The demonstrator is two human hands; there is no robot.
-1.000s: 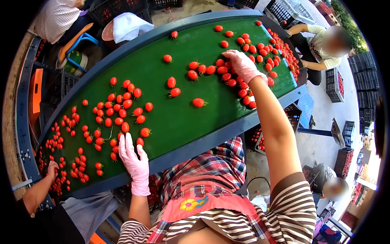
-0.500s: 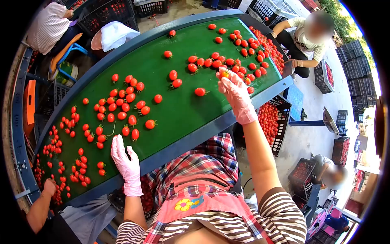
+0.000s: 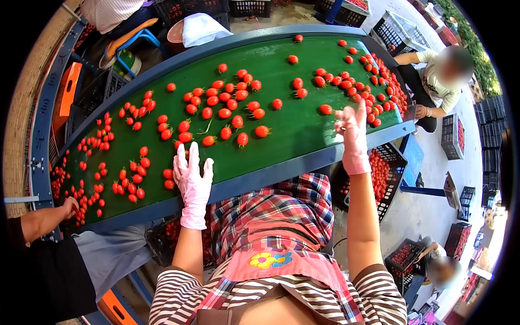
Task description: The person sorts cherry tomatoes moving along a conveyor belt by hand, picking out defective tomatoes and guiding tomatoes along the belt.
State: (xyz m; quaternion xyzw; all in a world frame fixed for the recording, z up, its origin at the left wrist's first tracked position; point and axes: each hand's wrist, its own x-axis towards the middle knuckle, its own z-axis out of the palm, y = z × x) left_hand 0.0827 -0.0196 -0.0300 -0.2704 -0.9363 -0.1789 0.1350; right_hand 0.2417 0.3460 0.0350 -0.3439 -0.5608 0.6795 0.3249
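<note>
Red cherry tomatoes (image 3: 225,113) with green stems lie scattered along a green conveyor belt (image 3: 281,149). Pale pink gloves cover both my hands. My left hand (image 3: 193,184) is open over the belt's near edge, fingers apart, just below a few tomatoes and beside a loose green stem (image 3: 206,128). Farther right, my right hand (image 3: 353,135) hovers over the belt near the dense tomatoes at its end. Some of its fingers are bent and others stretched out; no tomato shows in it.
A blue-grey rail (image 3: 260,188) edges the belt. Below its right end stands a black crate (image 3: 398,170) of tomatoes. At lower left, another person's hand (image 3: 70,207) reaches to the belt. A gloved co-worker (image 3: 441,81) crouches beyond the right end. A white cloth (image 3: 203,30) lies behind the belt.
The tomatoes have shifted right along the belt. My right hand has moved right and lower, its pinch on an orange-yellow tomato loosened. My left hand has moved right, fingers more spread.
</note>
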